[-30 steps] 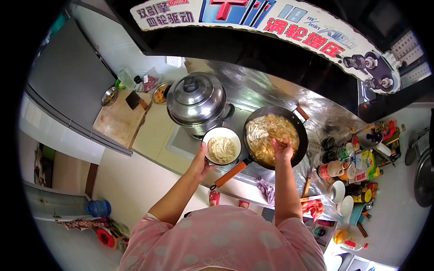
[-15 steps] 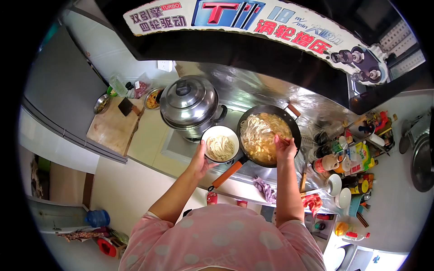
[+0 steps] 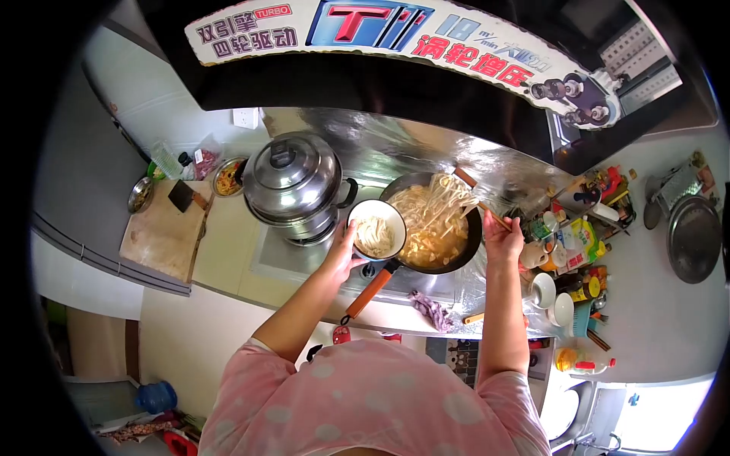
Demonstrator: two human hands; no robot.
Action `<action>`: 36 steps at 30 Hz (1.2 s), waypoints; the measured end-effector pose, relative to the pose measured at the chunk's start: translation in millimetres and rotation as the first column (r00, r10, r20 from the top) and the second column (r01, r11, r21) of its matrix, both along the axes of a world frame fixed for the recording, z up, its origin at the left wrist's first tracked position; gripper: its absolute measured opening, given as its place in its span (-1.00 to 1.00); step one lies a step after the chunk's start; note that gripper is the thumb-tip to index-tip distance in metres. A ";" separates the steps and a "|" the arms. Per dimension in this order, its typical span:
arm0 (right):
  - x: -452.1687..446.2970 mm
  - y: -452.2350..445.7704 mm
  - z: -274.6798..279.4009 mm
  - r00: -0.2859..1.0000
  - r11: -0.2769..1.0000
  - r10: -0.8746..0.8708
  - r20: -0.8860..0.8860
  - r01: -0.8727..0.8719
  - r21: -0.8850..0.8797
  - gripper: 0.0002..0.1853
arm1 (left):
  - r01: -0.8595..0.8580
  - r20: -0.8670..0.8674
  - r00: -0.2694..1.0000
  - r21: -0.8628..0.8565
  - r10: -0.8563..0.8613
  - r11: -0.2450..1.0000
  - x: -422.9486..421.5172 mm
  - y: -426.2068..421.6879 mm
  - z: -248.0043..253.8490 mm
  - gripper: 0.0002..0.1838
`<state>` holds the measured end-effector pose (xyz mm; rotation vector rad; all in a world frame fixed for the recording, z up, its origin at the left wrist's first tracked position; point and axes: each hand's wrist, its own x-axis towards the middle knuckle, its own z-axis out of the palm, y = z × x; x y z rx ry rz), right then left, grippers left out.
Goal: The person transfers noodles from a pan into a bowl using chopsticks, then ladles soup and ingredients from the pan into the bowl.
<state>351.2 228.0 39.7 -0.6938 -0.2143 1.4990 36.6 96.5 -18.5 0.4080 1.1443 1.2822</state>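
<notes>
My left hand (image 3: 341, 253) holds a white bowl (image 3: 401, 232) with a dark rim by its left side; pale noodles (image 3: 376, 236) lie in it. The bowl is beside the left edge of the black pan (image 3: 473, 243). Chopsticks (image 3: 496, 216) are gripped in my right hand (image 3: 503, 239), to the right of the pan. From their tips a bundle of noodles (image 3: 450, 199) hangs over the pan. Brown broth with noodles and pieces of food (image 3: 435, 242) fills the pan, whose orange-brown handle (image 3: 370, 292) points down and left.
A lidded steel steamer (image 3: 293, 181) stands left of the pan. Further left are a cutting board (image 3: 163, 235), a cleaver (image 3: 182, 195) and a bowl of colourful food (image 3: 226, 179). Bottles (image 3: 544, 226) and white bowls (image 3: 560, 310) stand at the right. A purple cloth (image 3: 431, 310) lies at the counter edge.
My right hand has risen and moved right, lifting noodles out of the broth with the chopsticks. My left hand still holds the bowl beside the pan. The camera view has shifted.
</notes>
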 end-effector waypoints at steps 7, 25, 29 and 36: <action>16.5 -18.4 13.0 0.998 0.999 -0.054 0.029 0.053 0.009 -0.54 | 0.041 -0.135 0.990 -0.057 -0.049 0.998 15.2 22.7 -3.2 -0.19; -29.9 -72.3 69.8 0.996 0.984 0.093 0.018 -0.094 0.153 -0.62 | 0.132 -0.042 0.991 0.033 -0.130 0.991 53.8 50.0 -31.0 -0.22; -46.3 -84.8 46.6 0.991 0.992 0.110 0.070 -0.114 0.049 -0.61 | 0.203 0.136 0.966 0.141 -0.222 0.969 45.0 42.3 -44.3 -0.22; -77.2 -100.0 34.4 0.894 0.977 0.180 0.411 -0.210 0.028 -0.69 | 0.211 0.254 0.928 0.245 -0.273 0.946 41.2 28.2 -24.4 -0.27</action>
